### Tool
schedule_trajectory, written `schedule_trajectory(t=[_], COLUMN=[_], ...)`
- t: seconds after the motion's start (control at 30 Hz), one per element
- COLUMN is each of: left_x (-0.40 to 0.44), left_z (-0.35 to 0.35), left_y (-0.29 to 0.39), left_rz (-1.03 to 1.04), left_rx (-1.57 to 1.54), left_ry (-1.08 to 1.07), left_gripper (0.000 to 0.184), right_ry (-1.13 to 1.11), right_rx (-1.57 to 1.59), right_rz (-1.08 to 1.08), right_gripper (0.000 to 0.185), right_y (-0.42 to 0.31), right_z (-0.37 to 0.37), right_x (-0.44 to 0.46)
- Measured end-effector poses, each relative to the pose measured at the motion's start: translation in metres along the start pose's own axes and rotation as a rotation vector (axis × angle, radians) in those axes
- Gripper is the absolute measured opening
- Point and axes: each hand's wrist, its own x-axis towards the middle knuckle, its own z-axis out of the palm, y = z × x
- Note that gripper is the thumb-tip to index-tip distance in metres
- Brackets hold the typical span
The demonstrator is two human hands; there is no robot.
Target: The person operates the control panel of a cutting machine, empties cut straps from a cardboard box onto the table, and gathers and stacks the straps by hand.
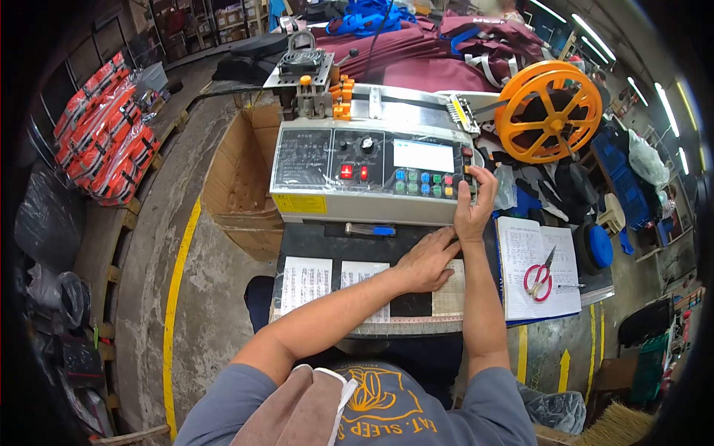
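Note:
My left hand (pixel 428 262) lies flat on the dark work surface, fingers stretched toward my right wrist, beside a printed paper sheet (pixel 448 293). My right hand (pixel 474 208) is raised at the right end of the machine's control panel (pixel 327 160), with the thumb up and the fingers bent near the buttons at that edge. Whether a fingertip presses a button I cannot tell. The panel has a lit screen (pixel 422 155), coloured keys and red lit switches (pixel 346 172). In front of the machine lies a blue-and-clear tool (pixel 370 230), its kind unclear.
An open notebook (pixel 520 297) with red-handled scissors (pixel 538 281) and a pen lies at right. An orange reel (pixel 550 111) stands behind it. A cardboard box (pixel 245 178) is left of the machine. Maroon fabric (pixel 416 59) is piled behind. Wrapped orange bundles (pixel 108 141) sit far left.

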Motion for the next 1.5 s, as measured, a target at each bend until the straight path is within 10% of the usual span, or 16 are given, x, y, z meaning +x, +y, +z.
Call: schedule_trajectory(t=[0.87, 1.5], left_x=[-0.001, 0.0], left_z=[0.002, 0.004], left_y=[-0.005, -0.014], left_rz=[0.0, -0.208], left_rx=[-0.001, -0.01], left_ry=[-0.031, 0.168], left_gripper=[0.068, 0.029], right_ry=[-0.016, 0.015], right_rx=[0.007, -0.025], right_rz=[0.031, -0.05], right_gripper=[0.035, 0.034], right_y=[-0.003, 0.007], right_z=[-0.001, 0.0], right_x=[-0.001, -0.001])
